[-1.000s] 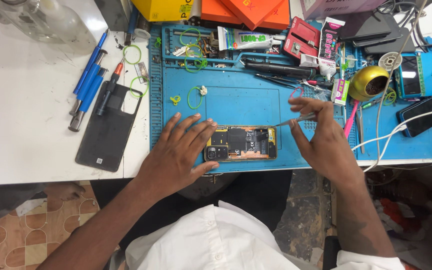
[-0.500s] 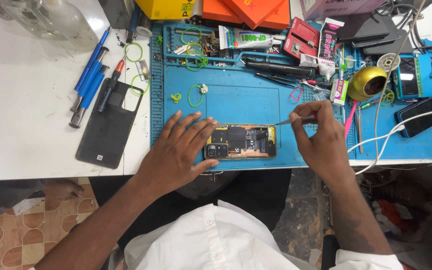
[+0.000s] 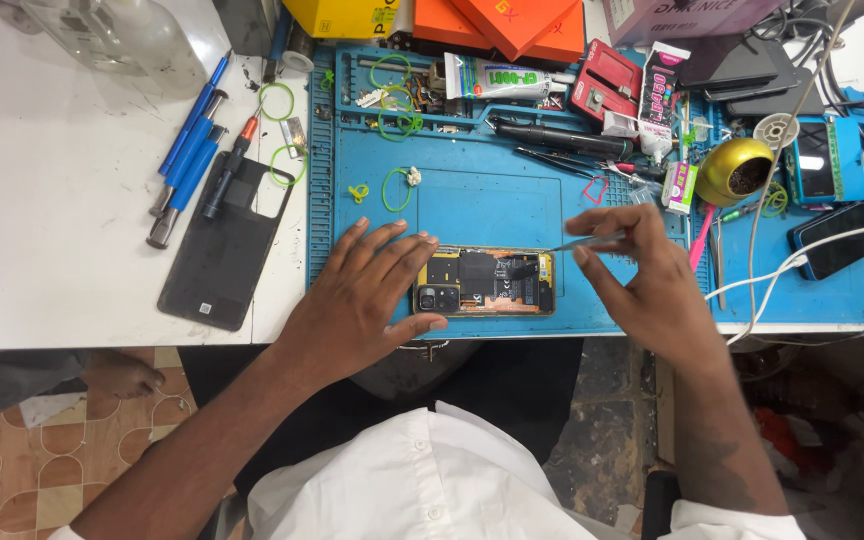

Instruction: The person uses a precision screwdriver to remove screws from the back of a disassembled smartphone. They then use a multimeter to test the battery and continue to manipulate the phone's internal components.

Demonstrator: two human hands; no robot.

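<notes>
- One opened phone (image 3: 487, 282), its back removed and its dark boards and yellow frame exposed, lies flat at the lower middle of the blue work mat (image 3: 472, 200), near the mat's front edge.
- The left hand (image 3: 362, 300) lies spread over the phone's left end, fingers splayed and flat, pressing it down without gripping it.
- The right hand (image 3: 642, 275) has its fingers pinched shut on thin metal tweezers (image 3: 584, 241), whose tips point left to the phone's upper right corner.
- A dark back cover (image 3: 224, 250) lies on the white table (image 3: 52, 200) at left, beside blue-handled screwdrivers (image 3: 187, 140).
- Further up the mat: green rubber bands (image 3: 396, 188), a glue tube (image 3: 497, 77) and a brass-coloured bowl (image 3: 734, 170).
</notes>
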